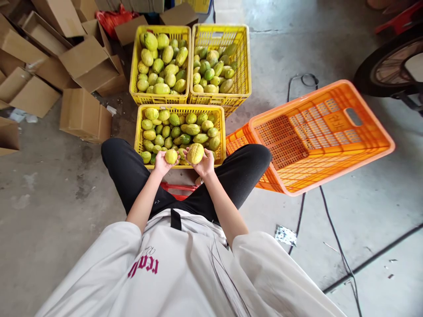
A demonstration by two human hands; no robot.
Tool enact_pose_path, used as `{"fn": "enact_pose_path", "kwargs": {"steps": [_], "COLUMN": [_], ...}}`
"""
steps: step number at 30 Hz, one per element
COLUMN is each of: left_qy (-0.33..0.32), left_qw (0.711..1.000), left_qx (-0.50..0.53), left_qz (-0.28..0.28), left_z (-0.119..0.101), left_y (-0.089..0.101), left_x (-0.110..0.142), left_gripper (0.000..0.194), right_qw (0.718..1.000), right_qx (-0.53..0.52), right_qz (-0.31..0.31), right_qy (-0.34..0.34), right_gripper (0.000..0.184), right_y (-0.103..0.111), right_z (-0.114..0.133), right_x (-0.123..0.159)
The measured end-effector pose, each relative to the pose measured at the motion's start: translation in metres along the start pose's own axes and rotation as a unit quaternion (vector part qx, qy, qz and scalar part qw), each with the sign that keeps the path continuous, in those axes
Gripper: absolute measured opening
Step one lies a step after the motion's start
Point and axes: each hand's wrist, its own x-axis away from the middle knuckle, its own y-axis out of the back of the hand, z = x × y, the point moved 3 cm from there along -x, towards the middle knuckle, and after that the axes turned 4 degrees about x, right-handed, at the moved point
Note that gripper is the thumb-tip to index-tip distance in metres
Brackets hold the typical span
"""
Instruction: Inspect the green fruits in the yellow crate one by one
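Observation:
My left hand (162,164) is closed around a small round yellow papaya (171,156). Beside it, my right hand (206,164) grips a larger yellow papaya (195,153) with a bumpy-looking skin. Both fruits are held up side by side, a small gap between them, over the near edge of a yellow crate (181,107). Green and yellow papayas (190,129) lie loosely heaped in that crate, some elongated and some rounder. The fingers under each held fruit are partly hidden.
Behind stand two more yellow crates of papayas, one left (132,61) and one right (248,57). An orange crate (333,145) lies tilted at the right. Cardboard boxes (86,66) pile up at the left; black cables (333,229) and a wheel (366,66) are at the right.

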Motion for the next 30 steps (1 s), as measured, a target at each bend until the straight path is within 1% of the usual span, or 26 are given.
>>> {"fn": "enact_pose_path", "kwargs": {"steps": [4,6,10,13,15,19,24,30], "left_qy": [-0.004,-0.005,-0.002,0.0,0.001,0.002,0.004,0.008], "left_qw": [1.0,1.0,1.0,1.0,1.0,1.0,1.0,1.0], "left_qx": [0.001,0.003,0.006,0.002,-0.005,-0.017,-0.019,-0.016], "left_qz": [0.001,-0.002,-0.003,-0.003,-0.01,-0.018,-0.017,-0.02], "left_z": [-0.001,-0.001,-0.002,-0.001,0.0,0.001,0.001,0.002], "left_y": [0.0,0.0,-0.001,-0.001,-0.001,0.0,-0.001,-0.002], "left_x": [0.001,0.003,0.004,0.003,0.002,0.0,0.001,0.002], "left_gripper": [0.032,0.033,0.032,0.033,0.032,0.031,0.031,0.032], "right_qw": [1.0,1.0,0.998,0.998,0.997,0.994,0.996,0.997], "right_qx": [-0.012,-0.005,0.005,0.001,0.0,0.004,0.024,0.034], "right_qz": [0.023,0.029,0.043,0.051,0.052,0.063,0.032,-0.015], "right_qy": [0.002,-0.011,-0.037,-0.034,-0.048,-0.086,-0.084,-0.065], "right_gripper": [0.03,0.03,0.036,0.032,0.031,0.035,0.032,0.033], "right_y": [-0.007,-0.009,-0.009,-0.008,-0.009,-0.01,-0.003,0.007], "right_z": [0.003,0.003,0.004,0.005,0.005,0.002,-0.001,-0.001], "right_x": [0.005,0.006,0.009,0.011,0.011,0.01,0.002,-0.005]}}
